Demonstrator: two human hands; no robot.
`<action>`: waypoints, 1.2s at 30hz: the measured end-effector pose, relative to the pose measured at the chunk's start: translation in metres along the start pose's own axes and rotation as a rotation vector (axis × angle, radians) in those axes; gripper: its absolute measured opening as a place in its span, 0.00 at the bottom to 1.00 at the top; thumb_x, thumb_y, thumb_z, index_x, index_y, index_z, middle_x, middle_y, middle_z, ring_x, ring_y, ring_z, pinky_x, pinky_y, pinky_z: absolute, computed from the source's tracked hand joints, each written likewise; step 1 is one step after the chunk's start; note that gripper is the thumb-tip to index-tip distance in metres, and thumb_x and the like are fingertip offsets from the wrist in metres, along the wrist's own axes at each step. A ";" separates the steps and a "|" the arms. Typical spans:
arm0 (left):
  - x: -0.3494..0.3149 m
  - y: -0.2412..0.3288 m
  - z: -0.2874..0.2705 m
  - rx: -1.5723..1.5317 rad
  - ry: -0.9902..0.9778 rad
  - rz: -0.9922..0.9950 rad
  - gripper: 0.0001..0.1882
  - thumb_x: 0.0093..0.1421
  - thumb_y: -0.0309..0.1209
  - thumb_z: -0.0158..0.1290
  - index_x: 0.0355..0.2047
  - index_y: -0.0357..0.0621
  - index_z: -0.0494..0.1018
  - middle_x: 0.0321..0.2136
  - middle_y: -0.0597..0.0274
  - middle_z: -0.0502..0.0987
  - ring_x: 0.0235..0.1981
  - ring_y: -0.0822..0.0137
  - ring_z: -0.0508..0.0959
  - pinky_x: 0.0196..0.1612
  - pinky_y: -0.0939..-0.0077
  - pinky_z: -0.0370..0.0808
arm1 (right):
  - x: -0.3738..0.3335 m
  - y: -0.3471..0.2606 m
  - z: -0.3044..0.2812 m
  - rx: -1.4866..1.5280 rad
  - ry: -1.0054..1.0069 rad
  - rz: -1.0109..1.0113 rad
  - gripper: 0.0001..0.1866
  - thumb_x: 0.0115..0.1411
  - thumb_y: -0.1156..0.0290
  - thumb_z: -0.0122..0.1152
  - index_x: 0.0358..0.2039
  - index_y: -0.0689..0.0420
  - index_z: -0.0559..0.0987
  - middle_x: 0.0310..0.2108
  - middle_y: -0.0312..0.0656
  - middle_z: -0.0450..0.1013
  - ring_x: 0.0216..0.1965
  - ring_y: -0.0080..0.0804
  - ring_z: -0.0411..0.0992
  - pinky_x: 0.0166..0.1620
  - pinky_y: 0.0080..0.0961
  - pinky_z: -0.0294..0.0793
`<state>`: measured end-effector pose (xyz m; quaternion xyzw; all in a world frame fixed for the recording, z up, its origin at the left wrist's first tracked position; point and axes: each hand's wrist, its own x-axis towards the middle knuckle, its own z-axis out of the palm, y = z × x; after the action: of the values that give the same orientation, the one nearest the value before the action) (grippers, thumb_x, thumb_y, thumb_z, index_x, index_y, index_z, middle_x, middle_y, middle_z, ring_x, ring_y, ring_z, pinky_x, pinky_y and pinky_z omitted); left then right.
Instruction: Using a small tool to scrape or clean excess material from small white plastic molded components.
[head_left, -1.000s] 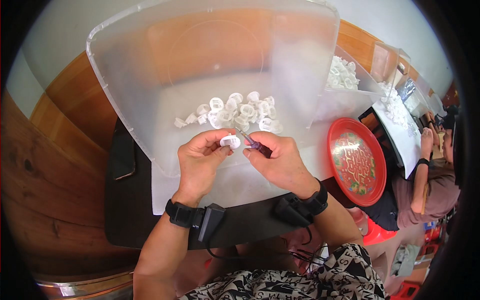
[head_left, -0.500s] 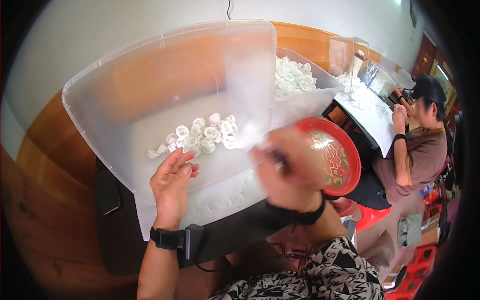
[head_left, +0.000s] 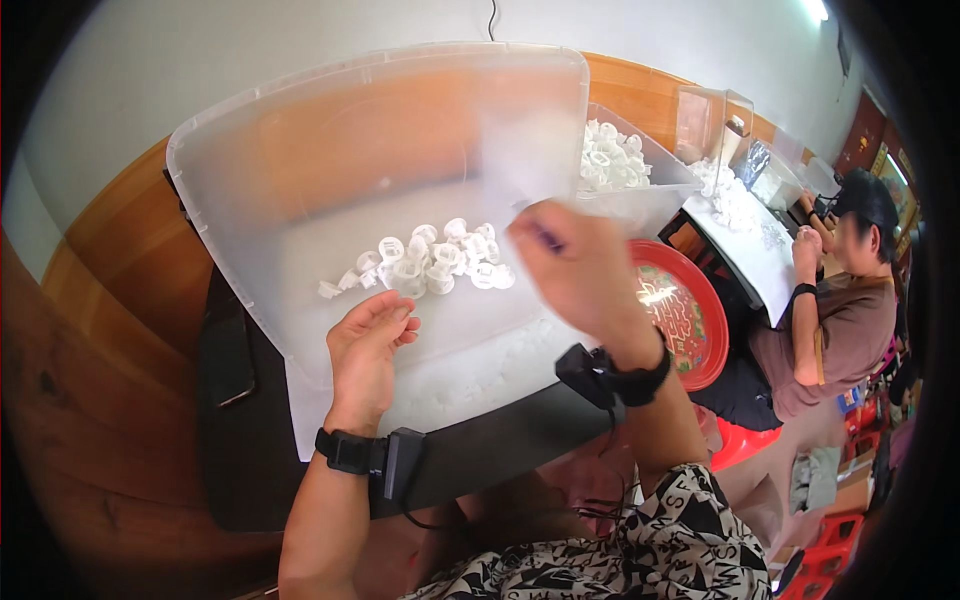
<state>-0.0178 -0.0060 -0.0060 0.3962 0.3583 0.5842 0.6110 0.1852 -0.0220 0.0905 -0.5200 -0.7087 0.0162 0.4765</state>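
A loose heap of small white round plastic parts (head_left: 440,262) lies inside a large translucent plastic bin (head_left: 240,150), which is tipped with its open side toward me. My left hand (head_left: 368,345) is at the near edge of the heap, thumb against its bent fingers. Whether a part sits between its fingertips I cannot tell. My right hand (head_left: 585,265) is raised just right of the heap, its fingers curled closed and mostly hidden behind the back of the hand. A dark purple patch shows near its knuckles; I cannot make out what it is.
A red-rimmed round tray (head_left: 722,335) is right of my right forearm. Behind it stands another translucent bin (head_left: 640,205) full of white parts. A dark phone (head_left: 228,355) lies at the left. A co-worker (head_left: 835,325) sits at a white table (head_left: 765,265) on the right.
My right hand has moved up, closer to the bin's right side, and is less blurred. The left thumb and fingers have come closer together. The whole view has shifted slightly.
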 end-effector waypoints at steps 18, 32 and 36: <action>0.001 -0.004 -0.001 0.155 0.012 -0.069 0.10 0.55 0.22 0.50 0.38 0.31 0.71 0.33 0.55 0.75 0.30 0.68 0.74 0.34 0.77 0.71 | -0.001 0.026 0.058 -0.214 -0.593 0.090 0.06 0.48 0.73 0.55 0.25 0.63 0.75 0.25 0.53 0.71 0.30 0.48 0.70 0.33 0.38 0.69; 0.000 -0.006 0.011 0.117 -0.158 -0.010 0.11 0.56 0.20 0.50 0.40 0.31 0.71 0.32 0.55 0.76 0.30 0.70 0.76 0.33 0.78 0.72 | -0.029 0.026 0.064 0.189 -0.378 -0.125 0.06 0.47 0.75 0.57 0.21 0.64 0.72 0.21 0.51 0.70 0.23 0.45 0.69 0.28 0.35 0.68; 0.002 -0.007 0.012 -0.108 -0.115 0.025 0.12 0.56 0.17 0.47 0.43 0.30 0.68 0.36 0.51 0.75 0.33 0.66 0.76 0.36 0.75 0.74 | -0.036 0.032 0.074 0.502 -0.450 0.197 0.05 0.52 0.75 0.58 0.24 0.64 0.73 0.17 0.37 0.64 0.21 0.17 0.60 0.23 0.19 0.61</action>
<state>-0.0037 -0.0049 -0.0069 0.3999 0.2857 0.5866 0.6437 0.1573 0.0003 0.0104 -0.4362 -0.7163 0.3501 0.4173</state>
